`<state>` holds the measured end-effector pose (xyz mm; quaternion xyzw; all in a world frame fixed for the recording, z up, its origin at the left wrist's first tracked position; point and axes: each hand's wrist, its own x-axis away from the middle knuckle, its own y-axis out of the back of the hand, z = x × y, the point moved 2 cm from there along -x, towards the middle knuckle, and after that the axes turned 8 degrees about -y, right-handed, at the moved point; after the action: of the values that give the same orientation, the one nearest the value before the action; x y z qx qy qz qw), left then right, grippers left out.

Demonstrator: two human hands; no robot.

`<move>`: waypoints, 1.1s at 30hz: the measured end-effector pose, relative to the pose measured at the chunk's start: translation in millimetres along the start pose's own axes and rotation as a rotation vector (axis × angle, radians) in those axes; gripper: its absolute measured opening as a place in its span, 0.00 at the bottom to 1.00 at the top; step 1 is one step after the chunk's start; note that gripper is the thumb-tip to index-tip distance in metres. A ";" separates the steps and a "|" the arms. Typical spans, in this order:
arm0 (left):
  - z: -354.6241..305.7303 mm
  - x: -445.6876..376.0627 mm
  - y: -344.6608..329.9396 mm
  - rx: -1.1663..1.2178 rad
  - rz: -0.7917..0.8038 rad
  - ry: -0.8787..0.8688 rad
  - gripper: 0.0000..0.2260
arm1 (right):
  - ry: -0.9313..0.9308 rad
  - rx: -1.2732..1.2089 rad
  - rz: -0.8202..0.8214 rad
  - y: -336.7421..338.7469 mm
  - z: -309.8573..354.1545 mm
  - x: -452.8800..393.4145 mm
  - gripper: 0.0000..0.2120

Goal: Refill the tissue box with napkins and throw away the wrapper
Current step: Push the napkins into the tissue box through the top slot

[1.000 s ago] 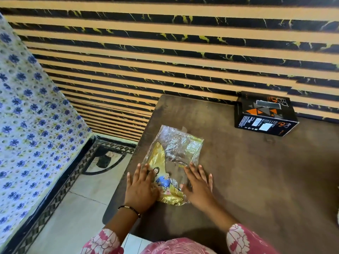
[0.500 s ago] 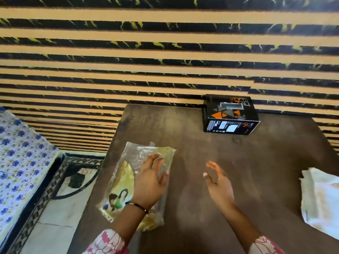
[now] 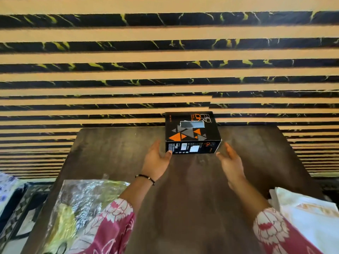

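Head view: both hands have left the wrapper (image 3: pixel 82 204) at near left and now flank the tissue box (image 3: pixel 191 133) at the table's far edge, left hand (image 3: pixel 156 160) and right hand (image 3: pixel 230 162) open, napkins (image 3: pixel 308 217) waiting near right.

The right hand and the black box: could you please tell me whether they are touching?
Apart. The head view shows bare table between the open right hand and the black box.
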<state>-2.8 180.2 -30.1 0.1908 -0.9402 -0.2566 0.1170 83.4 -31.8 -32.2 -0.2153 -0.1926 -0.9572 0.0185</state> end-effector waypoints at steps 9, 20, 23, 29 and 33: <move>-9.1 -6.4 -24.2 0.046 -0.090 -0.006 0.18 | -0.020 -0.162 0.225 0.3 18.6 -12.1 0.23; -7.2 100.7 -30.1 0.064 -0.095 -0.008 0.18 | -0.020 -0.254 0.276 36.3 -38.6 79.0 0.27; 2.2 133.1 -32.6 0.082 -0.093 -0.017 0.18 | -0.007 -0.265 0.276 46.6 -64.6 102.6 0.26; 21.3 196.1 -37.2 0.088 -0.131 0.032 0.22 | 0.052 -0.229 0.311 75.1 -107.3 150.0 0.24; 27.8 228.0 -38.1 0.079 -0.106 -0.015 0.22 | 0.091 -0.067 0.289 92.7 -139.0 166.3 0.23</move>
<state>-205.4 66.5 -45.7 0.2430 -0.9391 -0.2264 0.0887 -112.7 -162.0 -44.8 -0.1975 -0.1265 -0.9593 0.1575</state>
